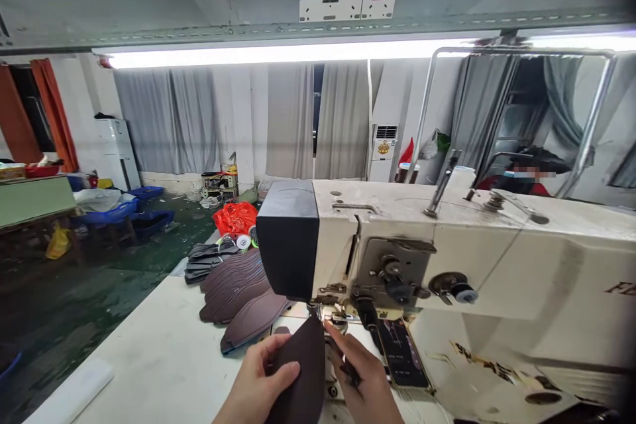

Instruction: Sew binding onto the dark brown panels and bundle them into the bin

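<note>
My left hand (271, 377) grips a dark brown, leaf-shaped panel (303, 371), thumb on top and fingers beneath. The panel's pointed far end is at the needle area of a white sewing machine (477, 245). On the other side of the panel, my right hand (365, 374) is closed round a small dark tool (350, 371), mostly hidden by the fingers. Its index fingertip points to the panel's tip, close under the machine head. Left of the machine lies a fanned stack of similar brown panels (238, 285).
Behind the stack are black pieces (211, 258), thread spools (243, 242) and a red plastic bag (236, 217). A phone (403, 354) lies under the machine arm. A white rolled item (74, 394) rests at the table's left edge. Another person (527, 175) is behind the machine.
</note>
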The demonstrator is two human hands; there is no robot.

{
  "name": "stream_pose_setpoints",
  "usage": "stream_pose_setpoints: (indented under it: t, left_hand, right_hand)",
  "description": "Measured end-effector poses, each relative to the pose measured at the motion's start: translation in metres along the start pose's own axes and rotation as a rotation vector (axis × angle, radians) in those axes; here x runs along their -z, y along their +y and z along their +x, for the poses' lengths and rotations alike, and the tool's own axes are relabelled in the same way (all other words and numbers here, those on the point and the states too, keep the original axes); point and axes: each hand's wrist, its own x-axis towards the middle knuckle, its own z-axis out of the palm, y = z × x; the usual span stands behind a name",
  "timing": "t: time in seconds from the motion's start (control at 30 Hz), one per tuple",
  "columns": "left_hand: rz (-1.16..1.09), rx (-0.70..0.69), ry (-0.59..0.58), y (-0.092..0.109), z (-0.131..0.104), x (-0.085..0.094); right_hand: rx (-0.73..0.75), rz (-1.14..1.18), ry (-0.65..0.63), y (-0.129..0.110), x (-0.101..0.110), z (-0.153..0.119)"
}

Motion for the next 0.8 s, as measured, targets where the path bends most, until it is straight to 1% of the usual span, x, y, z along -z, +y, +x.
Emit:
stream_pose_setpoints:
  t: [0.2,0.37,0.5,0.6,0.63,0.73,0.77,0.8]
  left_hand:
    - [0.031,-0.034,0.024,0.0,0.007,-0.002]
    - [0.029,-0.036,-0.043,0.0,0.014,-0.001]
    - [0.003,-0.007,-0.056,-0.004,0.018,0.001]
    - [-0.079,0.013,-0.03,-0.007,0.018,0.004]
    - [-0.124,0.029,-0.052,-0.008,0.017,0.005]
    - [-0.229,0.089,-0.185,-0.011,0.012,0.009]
    - [-0.238,0.097,-0.209,-0.012,0.01,0.01]
    - [-0.232,0.098,-0.209,-0.014,0.009,0.011]
  right_hand:
    - [0.02,-0.085,0.028,0.005,0.006,0.007]
    - [0.072,-0.073,0.054,0.009,0.007,0.012]
    - [0.085,-0.093,0.004,0.011,0.011,0.014]
    - [0.085,-0.11,-0.009,0.015,0.012,0.013]
    - [0.085,-0.12,-0.005,0.017,0.012,0.012]
    - [0.084,-0.157,-0.017,0.021,0.012,0.011]
    - [0.081,-0.162,-0.027,0.021,0.013,0.011]
    - [0.078,-0.161,-0.04,0.021,0.013,0.011]
